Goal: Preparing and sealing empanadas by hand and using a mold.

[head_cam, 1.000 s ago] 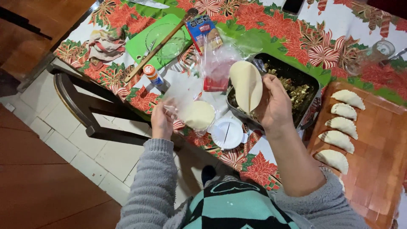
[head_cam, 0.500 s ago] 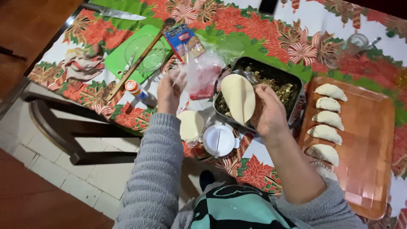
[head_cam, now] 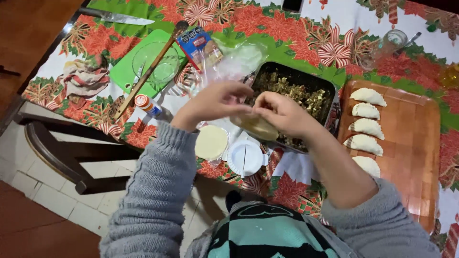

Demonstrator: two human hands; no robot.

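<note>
while both hands meet above the near edge of the table, its red, green and white flowered cloth is the largest surface in view. a wooden board lies at the right, carrying 5 folded, crimped dough pockets in 1 column. a dark rectangular pan of chopped brown-green filling sits left of the board, just beside it. a green cutting board lies far left with a clear glass lid on it and a long wooden stick across it; a knife lies above, a crumpled cloth to the left.

left hand: fingers curled narrow, pinching the edge of a pale dough disc. right hand: also closed narrow on the same disc, fingertips touching those of the left. the disc hangs under both hands, over the pan's near-left corner, mostly hidden.

below the hands, on the cloth: a stack of dough rounds in clear wrap, and just right of it a white round press. a small orange-capped bottle lies near the stick's lower end.
</note>
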